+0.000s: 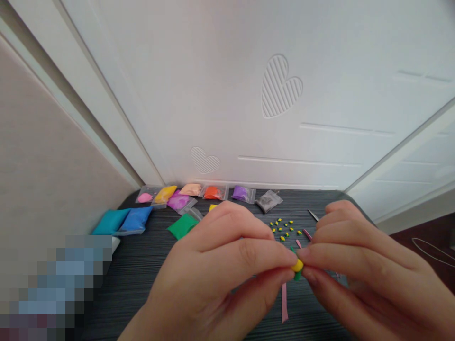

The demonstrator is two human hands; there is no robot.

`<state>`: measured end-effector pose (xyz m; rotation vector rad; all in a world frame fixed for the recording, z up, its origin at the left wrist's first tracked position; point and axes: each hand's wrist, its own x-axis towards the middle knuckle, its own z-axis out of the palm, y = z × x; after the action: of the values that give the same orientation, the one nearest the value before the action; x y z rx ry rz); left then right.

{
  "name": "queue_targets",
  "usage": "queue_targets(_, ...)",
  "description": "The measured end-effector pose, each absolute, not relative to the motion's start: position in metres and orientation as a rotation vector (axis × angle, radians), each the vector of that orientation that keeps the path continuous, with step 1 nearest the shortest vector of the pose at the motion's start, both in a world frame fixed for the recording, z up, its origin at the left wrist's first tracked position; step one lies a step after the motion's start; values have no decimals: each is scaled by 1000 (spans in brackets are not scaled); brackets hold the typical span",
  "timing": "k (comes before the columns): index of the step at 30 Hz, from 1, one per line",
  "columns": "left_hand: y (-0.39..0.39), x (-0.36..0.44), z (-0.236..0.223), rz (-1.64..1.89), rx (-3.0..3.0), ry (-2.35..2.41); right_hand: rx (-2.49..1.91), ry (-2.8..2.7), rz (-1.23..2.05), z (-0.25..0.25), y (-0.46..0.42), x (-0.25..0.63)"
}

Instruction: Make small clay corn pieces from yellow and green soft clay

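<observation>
My left hand (227,265) and my right hand (369,265) meet above the dark table, thumbs and fingertips closed. Between them they pinch a small yellow and green clay piece (297,266); yellow shows on top, with green sticking out below and a green tip above. Just beyond the fingers lie several tiny yellow and green clay pieces (280,230) in a loose cluster. A flat pink strip (284,303) rests under my hands, partly covered by them. Small pink tools (307,235) and a pointed metal blade (313,215) are beside my right hand, partly hidden.
Clear bags of coloured clay line the back of the dark table (131,284), among them orange (213,192), purple (240,192) and grey (269,201). Green (183,226), blue (135,220) and teal (111,221) packets lie at the left. A white panel (227,94) rises behind.
</observation>
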<state>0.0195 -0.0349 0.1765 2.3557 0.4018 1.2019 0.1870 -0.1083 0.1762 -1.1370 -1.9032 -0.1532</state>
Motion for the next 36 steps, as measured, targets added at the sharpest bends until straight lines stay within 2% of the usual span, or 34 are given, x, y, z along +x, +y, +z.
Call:
queue_targets(12, -39, 24, 172, 1028, 2012, 510, -1242, -1776, -398, 161, -114, 185)
queue_targets(21, -40, 24, 174, 1026, 1962, 495, -1244, -1810, -491, 162, -115, 183)
queue_targets(25, -37, 22, 173, 1102, 2014, 503, -1165, -1785, -380, 164, -111, 185)
queue_targets(32, -38, 20, 173, 1199, 2119, 480, -1150, -1715, 147, 169, -108, 186)
queue_targets(36, -41, 22, 175, 1222, 2158, 499, -1094, -1697, 177, 171, -108, 184)
